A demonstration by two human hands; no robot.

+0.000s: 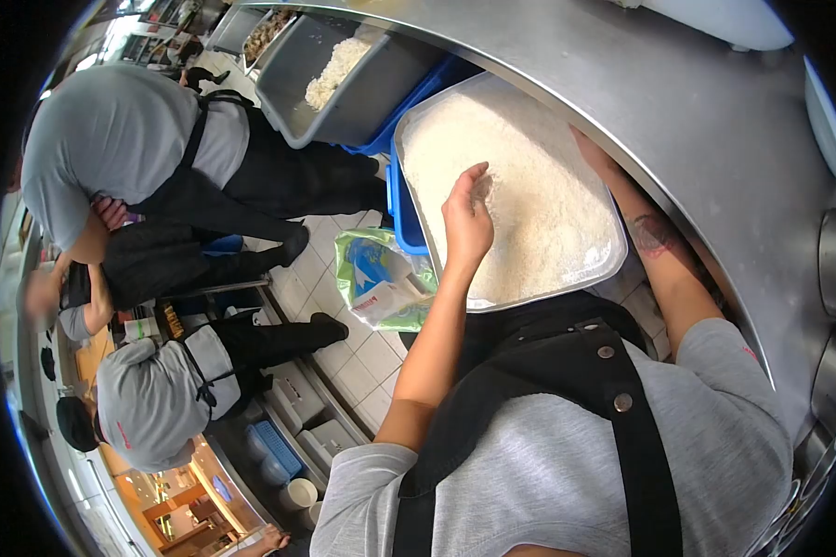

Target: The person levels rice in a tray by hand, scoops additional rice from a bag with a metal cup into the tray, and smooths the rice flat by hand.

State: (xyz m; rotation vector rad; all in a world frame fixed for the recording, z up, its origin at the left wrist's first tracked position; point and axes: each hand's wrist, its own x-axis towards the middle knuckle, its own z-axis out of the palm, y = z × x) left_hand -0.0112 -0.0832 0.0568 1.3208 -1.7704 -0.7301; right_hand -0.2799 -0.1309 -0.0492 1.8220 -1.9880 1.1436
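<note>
A large metal tray [613, 263] filled with pale, crumb-like powder [543, 176] lies in front of my body. My left hand [469, 218] rests in the powder near the tray's left side, loosely cupped with its fingers apart from the palm; some fingertips are partly covered by powder. No separate object shows in it. My right forearm, with a tattoo, reaches along the tray's right side and passes beneath the edge of the metal counter [613, 70]. My right hand is hidden there.
A grey bin [283, 88] holding a pale clump stands beyond the tray, beside a blue container [404, 209]. A green-and-white plastic bag [348, 265] is at the tray's left. Several people in grey shirts stand at left, near drawers and counters. The counter edge curves along the right.
</note>
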